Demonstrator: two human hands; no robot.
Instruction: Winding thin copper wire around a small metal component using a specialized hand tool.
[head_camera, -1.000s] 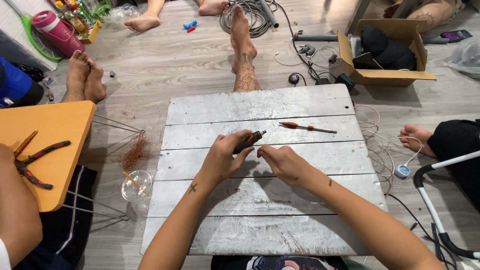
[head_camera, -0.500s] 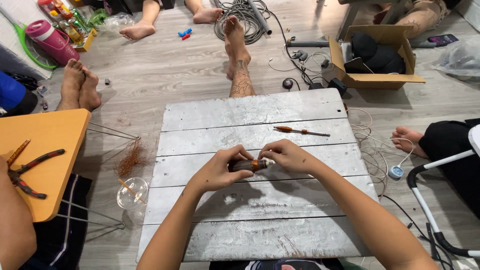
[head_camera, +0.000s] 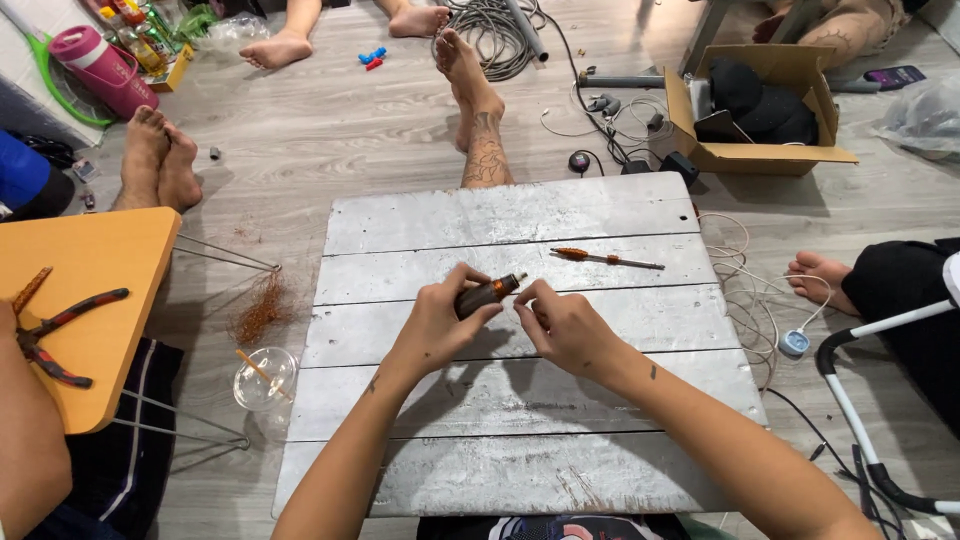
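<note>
We clamp the small dark motor (head_camera: 487, 295) in the left hand (head_camera: 437, 325) above the whitewashed board (head_camera: 500, 420), steadying it while right hand (head_camera: 565, 325) fingertips pinch its copper-wound end.

Both forearms are bare, with no sleeves, watch or rings in view. The left hand (head_camera: 440, 325) has a small dark tattoo mark on the forearm just below the wrist. The right hand (head_camera: 567, 325) has a similar small dark mark on its forearm. At the bottom edge, a strip of dark patterned clothing shows.
</note>
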